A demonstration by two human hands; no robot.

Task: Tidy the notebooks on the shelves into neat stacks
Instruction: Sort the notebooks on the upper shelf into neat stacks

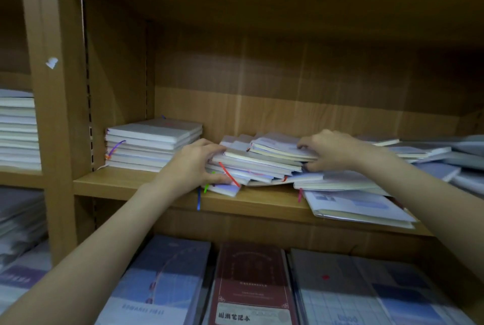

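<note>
The left hand [195,164] is curling its fingers [217,153] over the left end of a loose pile of notebooks [258,164], with the thumb tucked low against the bottom books, so that end is being pinched between fingers above and thumb below. The right hand [331,150] is doing the same at the other end: its fingers are lying bent over the top covers and the thumb is hooking underneath, gripping the upper few books. The pile is sitting between the two hands, its long axis running left to right along the shelf [117,184], parallel to the front edge. The books in it are fanning out, each one slipped a little from the one below, and coloured ribbon markers [229,174] are trailing out toward the front edge.

Just beside the left hand, toward the left wall of the shelf, a squared-up stack [153,142] is already standing; the left hand is the nearer one to it. To the right of the right hand, more notebooks [429,157] are lying scattered and overlapping toward the right end, and one large notebook [360,208] is hanging over the front edge.

The move ahead probably turns on squeezing both ends inward along that left-right axis to square the pile, and the slipped lower books are the likeliest to escape the grip.
</note>
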